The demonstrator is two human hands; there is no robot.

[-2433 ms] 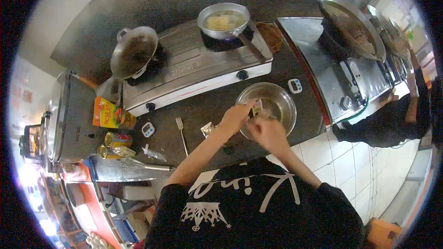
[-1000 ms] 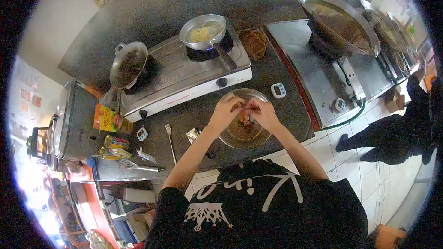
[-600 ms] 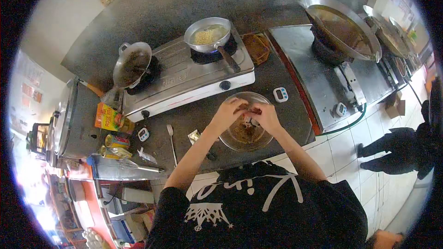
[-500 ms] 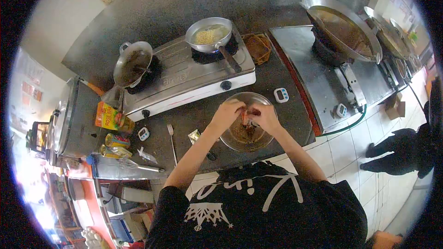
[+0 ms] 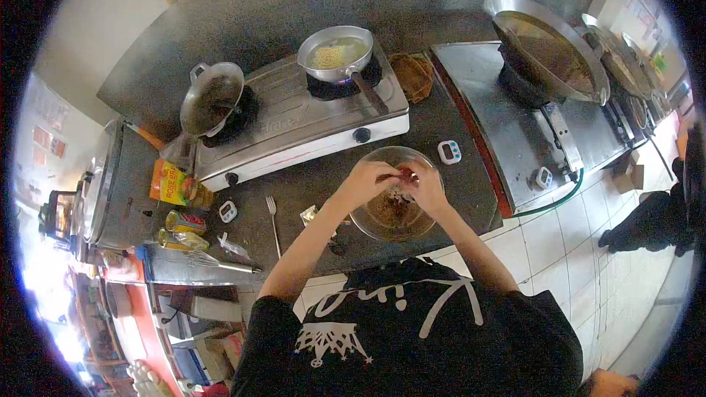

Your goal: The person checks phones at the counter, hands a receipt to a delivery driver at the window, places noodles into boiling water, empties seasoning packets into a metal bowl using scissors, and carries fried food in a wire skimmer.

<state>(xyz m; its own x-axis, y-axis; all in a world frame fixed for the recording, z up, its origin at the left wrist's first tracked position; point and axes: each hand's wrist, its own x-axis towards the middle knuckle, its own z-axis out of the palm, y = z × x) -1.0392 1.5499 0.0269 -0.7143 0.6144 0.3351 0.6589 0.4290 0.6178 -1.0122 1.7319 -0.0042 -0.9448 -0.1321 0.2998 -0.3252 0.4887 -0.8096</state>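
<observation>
Over a clear glass bowl (image 5: 376, 153) on the counter, my two hands come together. Both sets of fingers are closed on a small red packet (image 5: 407, 173); its print is too small to read. My left hand (image 5: 365, 182) pinches it from the left, and my right hand (image 5: 427, 190) grips it from the other side. Brown seasoning with a darker patch (image 5: 395, 212) lies in the bowl below. To the left of the bowl lies a small torn wrapper (image 5: 309, 215), near my left forearm.
Behind the bowl stands a two-burner stove (image 5: 283, 114) bearing a saucepan of noodles (image 5: 334, 55) and a wok (image 5: 212, 99). A timer (image 5: 449, 152), fork (image 5: 273, 224) and whisk (image 5: 220, 262) lie around. A large wok of oil (image 5: 548, 48) stands right; a person (image 5: 651, 217) is beyond.
My hands have shifted slightly at the packet, which now sits higher between my fingers. The person at the right has moved farther right.
</observation>
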